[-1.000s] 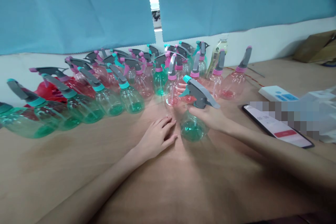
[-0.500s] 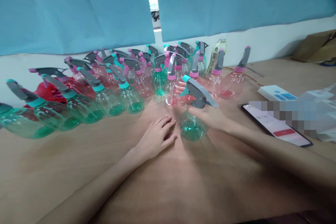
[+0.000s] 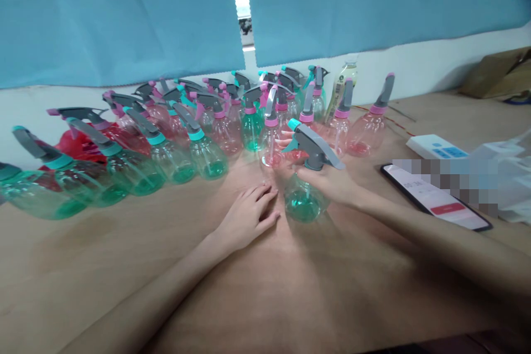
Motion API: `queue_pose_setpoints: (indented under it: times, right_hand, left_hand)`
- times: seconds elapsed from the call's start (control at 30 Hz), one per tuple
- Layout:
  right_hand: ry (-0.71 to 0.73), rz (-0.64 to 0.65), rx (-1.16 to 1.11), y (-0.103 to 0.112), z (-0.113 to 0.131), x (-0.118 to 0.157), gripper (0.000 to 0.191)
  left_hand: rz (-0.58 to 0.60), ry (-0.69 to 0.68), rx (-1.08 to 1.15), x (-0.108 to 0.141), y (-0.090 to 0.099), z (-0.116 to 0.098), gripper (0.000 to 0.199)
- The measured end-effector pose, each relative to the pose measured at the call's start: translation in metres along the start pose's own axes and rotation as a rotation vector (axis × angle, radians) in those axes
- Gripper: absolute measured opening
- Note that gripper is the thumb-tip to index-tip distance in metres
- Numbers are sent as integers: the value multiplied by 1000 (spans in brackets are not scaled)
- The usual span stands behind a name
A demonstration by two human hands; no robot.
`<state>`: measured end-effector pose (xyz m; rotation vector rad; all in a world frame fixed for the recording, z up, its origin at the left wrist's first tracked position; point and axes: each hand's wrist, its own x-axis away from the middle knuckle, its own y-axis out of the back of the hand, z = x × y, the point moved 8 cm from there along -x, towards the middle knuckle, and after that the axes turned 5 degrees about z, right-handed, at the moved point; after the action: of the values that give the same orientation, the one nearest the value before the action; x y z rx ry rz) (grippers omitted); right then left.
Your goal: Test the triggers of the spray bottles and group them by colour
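A clear green spray bottle with a grey head and turquoise nozzle stands upright on the table in front of me. My right hand is at its neck and shoulder, mostly behind it. Its fingers stretch out to the left past the trigger, apart from one another; whether the palm touches the bottle is unclear. My left hand lies flat on the tabletop just left of this bottle, fingers loosely spread, holding nothing. Just beyond my right fingertips stands a pink spray bottle.
Several green spray bottles form a row to the left, with more pink and green ones behind. A pink bottle ends the right side. A phone, a white power strip and a drink bottle are also on the table.
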<state>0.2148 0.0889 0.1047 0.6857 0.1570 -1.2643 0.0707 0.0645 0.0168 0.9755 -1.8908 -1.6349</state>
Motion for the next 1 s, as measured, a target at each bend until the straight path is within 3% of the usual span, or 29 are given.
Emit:
queue_pose_setpoints:
  times: [0.13,0.5,0.77,1.0]
  right_hand:
    - [-50,-6,34,0,-7,1,28]
    - [-55,-38,40,2,-4,-1,31]
    - [-32,-42,-52,0,-6,-4,36]
    - [-38,-36,-99,1,-6,-5,28]
  left_hand:
    - [7,6,-4,0,0,0,45]
    - [19,1,-15,0,-2,0,46]
    - [8,0,-11,-1,-1,1,45]
    - [-8,-12,2,0,0,0,45]
